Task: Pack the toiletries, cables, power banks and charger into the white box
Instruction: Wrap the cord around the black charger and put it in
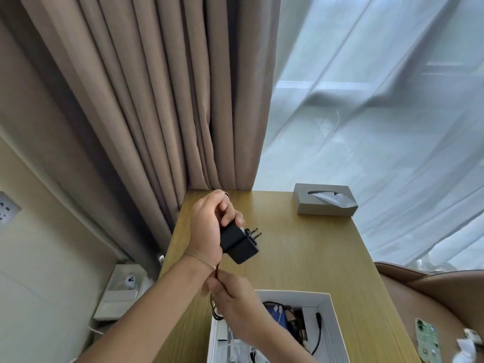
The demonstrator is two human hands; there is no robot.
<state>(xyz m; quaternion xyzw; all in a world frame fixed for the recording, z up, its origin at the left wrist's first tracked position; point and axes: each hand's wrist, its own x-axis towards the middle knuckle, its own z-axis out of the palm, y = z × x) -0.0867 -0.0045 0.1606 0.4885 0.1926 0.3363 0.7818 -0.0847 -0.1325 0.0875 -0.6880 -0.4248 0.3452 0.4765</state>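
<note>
- Charger (pixel 237 242), black, prongs out, is gripped by the left hand (pixel 209 226) above the table (pixel 301 244).
- Cable (pixel 217 289) is pinched by the right hand (pixel 233 302).
- White box (pixel 330 318) is set just below, cables inside.

From where I look down, I can read no lettering, number or brand anywhere: the black charger (pixel 237 242) my left hand (pixel 209 229) grips shows a plain face, and the print on the phone case (pixel 427 339) is too blurred to read.
</note>
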